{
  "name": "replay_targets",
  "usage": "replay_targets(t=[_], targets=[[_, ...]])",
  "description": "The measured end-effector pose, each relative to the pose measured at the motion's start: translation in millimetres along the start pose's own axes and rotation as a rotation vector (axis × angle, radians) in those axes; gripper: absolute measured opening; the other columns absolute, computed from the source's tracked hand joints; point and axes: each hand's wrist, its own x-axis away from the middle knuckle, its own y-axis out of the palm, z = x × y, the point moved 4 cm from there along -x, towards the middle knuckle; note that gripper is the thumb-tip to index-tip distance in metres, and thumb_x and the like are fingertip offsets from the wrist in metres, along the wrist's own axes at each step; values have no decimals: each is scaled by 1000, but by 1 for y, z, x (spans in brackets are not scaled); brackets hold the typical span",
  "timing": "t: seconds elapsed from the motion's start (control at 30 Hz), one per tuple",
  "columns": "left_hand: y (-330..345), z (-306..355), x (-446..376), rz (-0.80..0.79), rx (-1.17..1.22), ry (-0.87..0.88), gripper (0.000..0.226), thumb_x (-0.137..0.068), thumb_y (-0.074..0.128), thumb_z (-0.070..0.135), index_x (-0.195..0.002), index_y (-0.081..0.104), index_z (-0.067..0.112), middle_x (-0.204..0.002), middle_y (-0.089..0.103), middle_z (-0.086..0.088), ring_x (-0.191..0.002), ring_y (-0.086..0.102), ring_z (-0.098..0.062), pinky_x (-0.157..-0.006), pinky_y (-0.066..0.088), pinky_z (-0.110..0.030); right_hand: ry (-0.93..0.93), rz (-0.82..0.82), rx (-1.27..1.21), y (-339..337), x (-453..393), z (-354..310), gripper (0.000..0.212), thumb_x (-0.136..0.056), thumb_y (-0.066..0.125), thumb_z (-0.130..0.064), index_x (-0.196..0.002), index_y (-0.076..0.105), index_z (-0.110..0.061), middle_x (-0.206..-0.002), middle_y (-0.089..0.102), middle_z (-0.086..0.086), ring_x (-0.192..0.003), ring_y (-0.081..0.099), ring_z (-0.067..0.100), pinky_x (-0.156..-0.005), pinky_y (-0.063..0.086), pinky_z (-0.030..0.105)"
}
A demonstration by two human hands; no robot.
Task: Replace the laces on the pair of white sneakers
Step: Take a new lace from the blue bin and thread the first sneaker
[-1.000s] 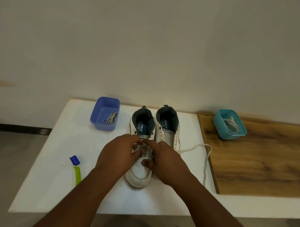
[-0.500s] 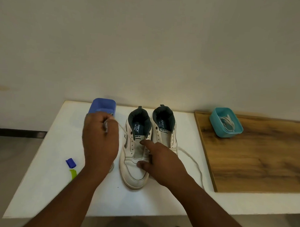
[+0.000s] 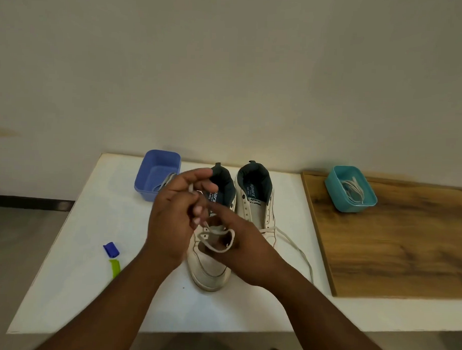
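Both hands working left sneaker (image 3: 211, 265): left hand (image 3: 170, 222) fingers pinching lace (image 3: 217, 239), right hand (image 3: 238, 243) holding its loop. Lace risking snagging in an eyelet, dragging sneaker.

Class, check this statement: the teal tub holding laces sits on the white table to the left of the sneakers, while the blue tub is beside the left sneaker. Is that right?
One slip. In the head view the teal tub sits on the wooden board, right of the sneakers. The blue tub is indeed beside the left sneaker.
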Motion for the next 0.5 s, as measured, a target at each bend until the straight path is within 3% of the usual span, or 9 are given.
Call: replay_targets(t=[0.13, 0.2, 0.3, 0.37, 0.43, 0.5], targets=[[-16, 5, -9, 189, 305, -57, 36, -102, 33, 0, -113, 65, 12, -102, 73, -4, -68, 58, -10, -60, 50, -21, 80, -147, -59, 2, 2, -1, 27, -97, 68, -25, -124, 66, -26, -83, 68, 1, -75, 64, 12, -77, 58, 37], [-25, 7, -11, 296, 378, -49, 32, -104, 37, 3, -114, 65, 13, -102, 75, -2, -71, 63, -10, -64, 54, -21, 108, -160, -177, -11, 3, -7, 20, -103, 57, -22, -118, 71, -19, -80, 66, 4, -70, 60, 12, -68, 55, 28], [-29, 7, -11, 374, 458, -53, 30, -105, 38, 6, -119, 64, 13, -106, 75, -1, -77, 68, -11, -70, 57, -22, 188, -255, -292, -16, 7, -14, 33, -108, 45, -38, -125, 69, -23, -78, 62, 1, -63, 54, 9, -61, 46, 22], [-27, 4, -10, 361, 534, -90, 31, -105, 37, 7, -120, 63, 15, -109, 75, -1, -82, 69, -11, -72, 58, -23, 206, -238, -91, -1, 6, -13, 44, -100, 56, -52, -141, 53, -36, -85, 69, 1, -68, 63, 14, -68, 56, 30], [-20, 0, -8, 327, 620, -169, 30, -105, 39, 9, -120, 64, 16, -113, 74, -1, -89, 71, -13, -75, 59, -24, 223, -146, 57, 20, 6, -6, 73, -89, 72, -53, -150, 35, -40, -81, 69, 1, -70, 66, 12, -71, 57, 32], [-12, -3, -5, 283, 686, -236, 29, -105, 40, 11, -119, 65, 16, -116, 72, -2, -96, 72, -15, -79, 60, -26, 239, -150, 14, 32, 6, -1, 70, -88, 76, -47, -148, 43, -33, -73, 65, -3, -63, 62, 7, -68, 55, 31]])
